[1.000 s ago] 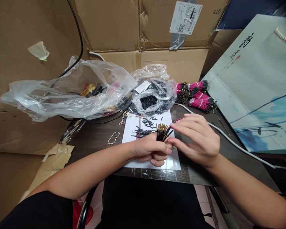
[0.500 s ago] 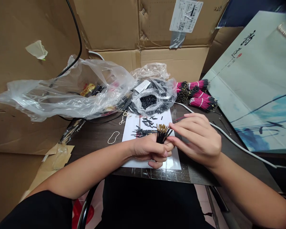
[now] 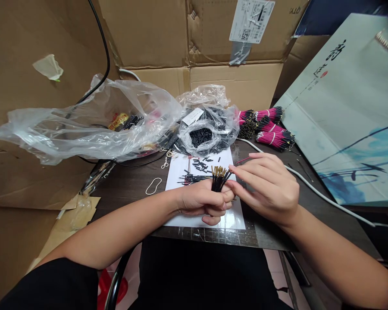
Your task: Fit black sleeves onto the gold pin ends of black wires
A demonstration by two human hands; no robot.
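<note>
My left hand is closed around a bundle of thin black wires whose gold tips point up. At the right edge of that bundle, the fingertips of my right hand pinch one of the wires. A thin pink wire shows beside the raised fingers of my right hand. Under my hands lies a white sheet. On it are loose short black tubes and a row of black wires, partly hidden by my left hand.
An open plastic bag of black tubes stands behind the sheet. Tied pink wire bundles lie right of it. A large clear bag and a rubber band are left. A white cable and a paper bag are right.
The wire bundle has shifted very slightly up and left in my left hand. My right fingertips stay at its right edge.
</note>
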